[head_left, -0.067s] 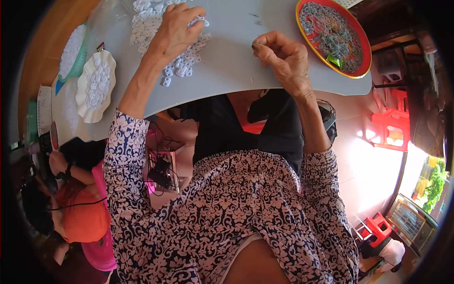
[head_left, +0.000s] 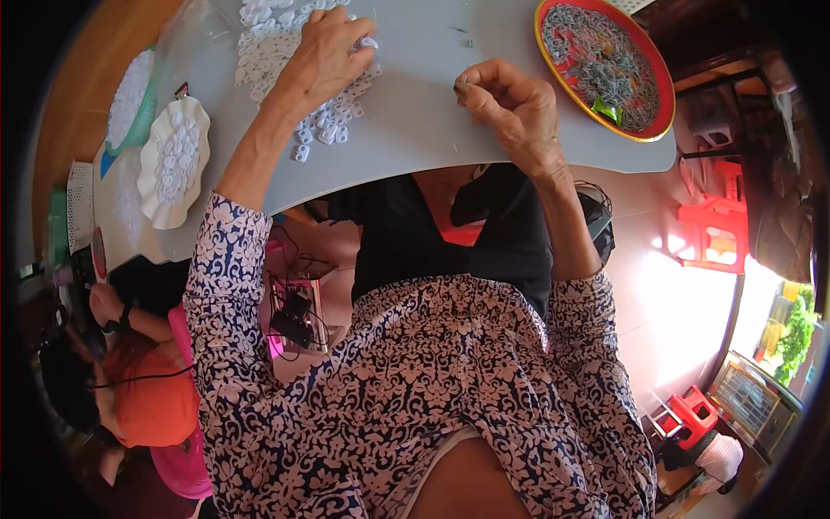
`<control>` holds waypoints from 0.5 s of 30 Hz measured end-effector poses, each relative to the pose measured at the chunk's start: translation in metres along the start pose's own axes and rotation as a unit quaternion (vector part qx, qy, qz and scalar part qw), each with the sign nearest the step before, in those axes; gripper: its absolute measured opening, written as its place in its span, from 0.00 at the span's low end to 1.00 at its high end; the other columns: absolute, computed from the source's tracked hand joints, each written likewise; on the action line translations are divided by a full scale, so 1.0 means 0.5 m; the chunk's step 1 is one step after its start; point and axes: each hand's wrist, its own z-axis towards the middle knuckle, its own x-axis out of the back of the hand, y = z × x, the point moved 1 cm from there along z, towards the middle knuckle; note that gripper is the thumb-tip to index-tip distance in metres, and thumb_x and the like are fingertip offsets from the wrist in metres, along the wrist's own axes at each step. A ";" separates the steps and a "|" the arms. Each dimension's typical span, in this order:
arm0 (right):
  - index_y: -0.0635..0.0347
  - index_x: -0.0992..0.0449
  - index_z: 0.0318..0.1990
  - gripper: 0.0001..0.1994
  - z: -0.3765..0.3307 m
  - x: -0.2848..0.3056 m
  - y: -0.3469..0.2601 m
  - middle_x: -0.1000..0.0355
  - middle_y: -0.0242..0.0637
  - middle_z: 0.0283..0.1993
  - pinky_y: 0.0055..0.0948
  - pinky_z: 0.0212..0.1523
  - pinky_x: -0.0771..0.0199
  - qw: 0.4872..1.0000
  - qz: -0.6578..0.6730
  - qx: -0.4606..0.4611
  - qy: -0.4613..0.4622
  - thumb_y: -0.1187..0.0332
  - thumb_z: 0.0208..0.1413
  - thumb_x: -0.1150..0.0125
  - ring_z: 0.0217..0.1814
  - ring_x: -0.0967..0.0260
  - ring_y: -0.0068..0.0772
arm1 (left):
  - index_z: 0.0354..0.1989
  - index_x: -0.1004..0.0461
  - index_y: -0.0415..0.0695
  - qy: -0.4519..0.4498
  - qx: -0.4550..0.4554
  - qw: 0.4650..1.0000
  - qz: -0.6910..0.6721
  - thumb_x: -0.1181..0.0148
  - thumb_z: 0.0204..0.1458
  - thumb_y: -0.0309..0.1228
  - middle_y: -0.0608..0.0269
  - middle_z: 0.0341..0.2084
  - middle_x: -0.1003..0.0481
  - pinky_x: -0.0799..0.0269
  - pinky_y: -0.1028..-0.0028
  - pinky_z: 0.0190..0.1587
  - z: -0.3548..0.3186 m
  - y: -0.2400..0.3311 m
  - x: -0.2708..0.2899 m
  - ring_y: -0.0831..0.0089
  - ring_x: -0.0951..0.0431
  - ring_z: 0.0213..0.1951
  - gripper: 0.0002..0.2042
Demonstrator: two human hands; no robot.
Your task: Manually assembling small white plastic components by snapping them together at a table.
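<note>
Over a heap of small white plastic pieces [head_left: 270,59] at the far left of the table, my left hand [head_left: 327,59] is closed, palm down. A white plastic piece [head_left: 369,42] shows between its thumb and forefinger. To the right, above bare grey tabletop, my right hand [head_left: 517,108] is pinched, thumb against forefinger. Something tiny sits at those fingertips, too small to make out. Beyond that hand, at the far right, a red tray [head_left: 661,121] with a yellow rim holds many small grey metal pieces [head_left: 609,65] and a green packet [head_left: 608,110].
Left on the grey table [head_left: 415,112] stand a scalloped cream dish [head_left: 156,212] and a green basket [head_left: 143,130], both with white pieces. A co-worker in an orange and pink top [head_left: 160,398] sits at lower left. Red stools [head_left: 716,229] stand on the floor at right.
The whole view has shifted slightly. My right hand has moved a touch left, still pinched; my left hand keeps its place over the white pieces.
</note>
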 end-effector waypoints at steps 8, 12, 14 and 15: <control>0.66 0.26 0.34 0.07 0.000 0.002 0.003 0.29 0.27 0.25 0.16 0.28 0.34 1.000 -0.017 0.011 0.008 0.70 0.54 0.41 0.26 0.36 0.13 | 0.30 0.28 0.37 0.024 -0.024 0.999 -0.031 0.44 0.46 0.26 0.53 0.28 0.31 0.35 0.67 0.43 0.020 -0.003 -0.017 0.57 0.32 0.36 0.06; 0.67 0.26 0.34 0.08 0.006 0.009 0.005 0.29 0.29 0.25 0.17 0.28 0.31 0.998 0.055 0.013 0.021 0.70 0.55 0.41 0.26 0.34 0.15 | 0.31 0.27 0.38 0.053 0.158 0.936 -0.309 0.44 0.51 0.30 0.61 0.22 0.29 0.34 0.74 0.38 0.019 0.056 0.011 0.68 0.30 0.30 0.07; 0.67 0.26 0.34 0.08 0.005 0.009 0.004 0.29 0.30 0.25 0.18 0.28 0.31 0.997 0.064 0.016 0.034 0.69 0.55 0.41 0.27 0.33 0.16 | 0.31 0.26 0.38 0.045 0.222 0.884 -0.408 0.45 0.53 0.32 0.64 0.22 0.29 0.34 0.76 0.36 0.012 0.094 0.008 0.73 0.29 0.28 0.08; 0.67 0.26 0.34 0.08 0.005 0.008 0.003 0.29 0.31 0.25 0.18 0.28 0.30 0.996 0.074 0.021 0.043 0.69 0.56 0.41 0.27 0.33 0.17 | 0.31 0.26 0.38 0.045 0.241 0.815 -0.525 0.45 0.53 0.32 0.66 0.23 0.29 0.34 0.77 0.36 0.006 0.109 -0.002 0.76 0.29 0.29 0.09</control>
